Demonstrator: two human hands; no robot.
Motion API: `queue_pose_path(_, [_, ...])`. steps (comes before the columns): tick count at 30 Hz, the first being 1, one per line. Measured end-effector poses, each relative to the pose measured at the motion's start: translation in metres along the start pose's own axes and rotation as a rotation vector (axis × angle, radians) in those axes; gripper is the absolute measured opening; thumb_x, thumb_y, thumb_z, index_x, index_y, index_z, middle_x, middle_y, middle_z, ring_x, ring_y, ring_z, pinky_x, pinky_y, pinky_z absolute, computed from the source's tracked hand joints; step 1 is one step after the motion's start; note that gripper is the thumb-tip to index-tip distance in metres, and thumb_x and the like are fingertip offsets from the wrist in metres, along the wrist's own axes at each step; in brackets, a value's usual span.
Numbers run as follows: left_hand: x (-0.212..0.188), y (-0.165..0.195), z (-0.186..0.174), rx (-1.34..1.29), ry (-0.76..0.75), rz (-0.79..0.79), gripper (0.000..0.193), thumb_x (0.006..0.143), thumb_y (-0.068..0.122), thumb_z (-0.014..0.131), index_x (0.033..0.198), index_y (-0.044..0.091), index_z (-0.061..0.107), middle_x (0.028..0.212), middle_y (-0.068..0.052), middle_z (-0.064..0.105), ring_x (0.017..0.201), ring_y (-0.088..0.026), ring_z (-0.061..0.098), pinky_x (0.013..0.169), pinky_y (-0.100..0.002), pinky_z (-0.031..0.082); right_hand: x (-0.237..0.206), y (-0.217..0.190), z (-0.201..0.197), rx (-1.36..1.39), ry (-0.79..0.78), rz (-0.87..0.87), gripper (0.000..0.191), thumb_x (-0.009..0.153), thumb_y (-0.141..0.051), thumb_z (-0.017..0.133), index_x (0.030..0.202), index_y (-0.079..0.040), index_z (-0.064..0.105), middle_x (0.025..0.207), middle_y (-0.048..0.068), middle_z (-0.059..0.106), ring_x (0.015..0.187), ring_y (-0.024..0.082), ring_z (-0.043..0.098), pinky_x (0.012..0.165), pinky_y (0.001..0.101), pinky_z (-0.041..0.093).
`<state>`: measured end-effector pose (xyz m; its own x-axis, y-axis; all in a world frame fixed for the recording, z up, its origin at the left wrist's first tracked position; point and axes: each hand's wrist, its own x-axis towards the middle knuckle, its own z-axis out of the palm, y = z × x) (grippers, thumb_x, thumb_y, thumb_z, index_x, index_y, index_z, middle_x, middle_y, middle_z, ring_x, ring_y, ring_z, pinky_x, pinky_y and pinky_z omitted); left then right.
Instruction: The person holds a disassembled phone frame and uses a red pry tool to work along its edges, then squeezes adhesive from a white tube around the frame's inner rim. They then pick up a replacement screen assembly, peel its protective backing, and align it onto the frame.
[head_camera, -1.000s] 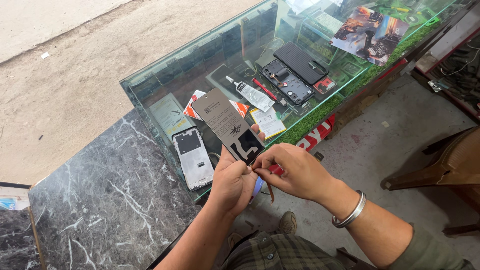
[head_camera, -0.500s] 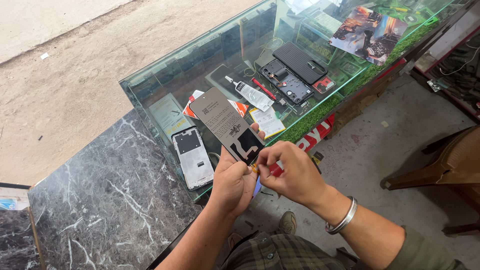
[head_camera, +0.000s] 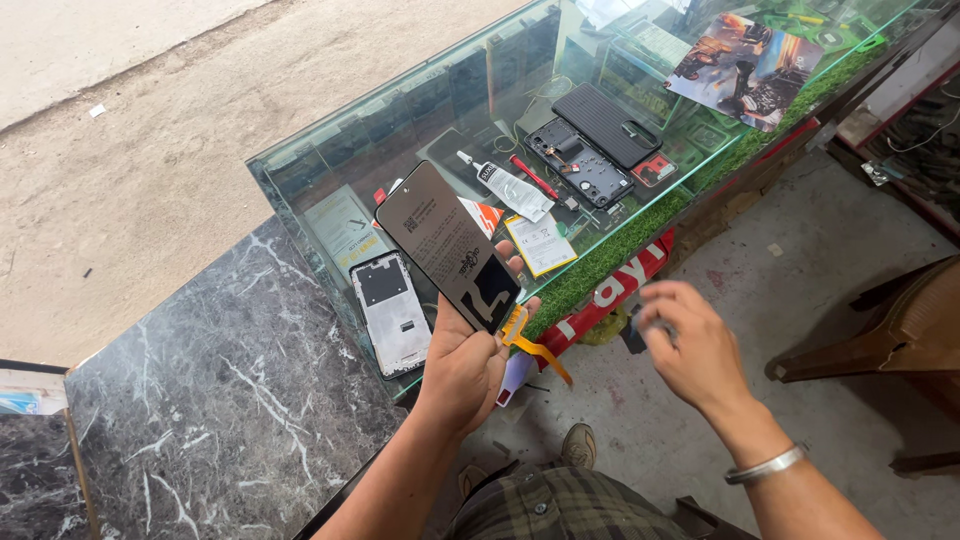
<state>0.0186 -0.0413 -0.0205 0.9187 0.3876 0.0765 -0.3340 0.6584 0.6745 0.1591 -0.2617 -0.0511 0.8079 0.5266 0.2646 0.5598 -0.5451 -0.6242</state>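
The left hand (head_camera: 462, 368) holds the new screen (head_camera: 448, 245) up – its orange cable (head_camera: 535, 345) hangs loose. The right hand (head_camera: 690, 345) is open and empty. The frame (head_camera: 390, 312) waits on the table (head_camera: 330, 215) – screen not in yet.

one phone screen panel (head_camera: 449, 244), one glue tube (head_camera: 511, 186), two hands (head_camera: 466, 368)

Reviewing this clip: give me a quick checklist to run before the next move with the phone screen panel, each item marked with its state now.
1. Left hand grips the screen panel at its lower end: ok.
2. Orange ribbon cable hangs free below the panel, not pinched: ok.
3. Right hand is off the panel, apart in the air: ok; what it holds: cannot tell, blurred.
4. Phone frame lies flat on the glass counter: ok.
5. Glue tube lies on the counter; capped or not: cannot tell.
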Motion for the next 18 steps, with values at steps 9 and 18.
queue_pose_path(9, [0.000, 0.004, 0.004, -0.223, -0.031, -0.021, 0.060, 0.108, 0.031, 0.031, 0.161, 0.005, 0.023, 0.162, -0.018, 0.035, 0.148, -0.032, 0.038, 0.115, -0.055, 0.039, -0.035, 0.060, 0.009, -0.483, -0.549, 0.570, 0.032, 0.092, -0.046, 0.067, 0.087, -0.018, 0.082, 0.092, 0.005, 0.081, 0.087, 0.026, 0.074, 0.080, 0.0425, 0.057])
queue_pose_path(18, [-0.001, -0.005, -0.005, -0.020, -0.112, 0.085, 0.068, 0.105, 0.015, 0.053, 0.160, 0.010, 0.013, 0.165, -0.017, 0.032, 0.154, -0.030, 0.034, 0.123, -0.052, 0.035, -0.049, 0.057, 0.004, -0.470, -0.457, 0.548, 0.056, 0.088, -0.035, 0.073, 0.141, -0.028, 0.059, 0.113, 0.000, 0.079, 0.100, 0.024, 0.075, 0.089, 0.0404, 0.058])
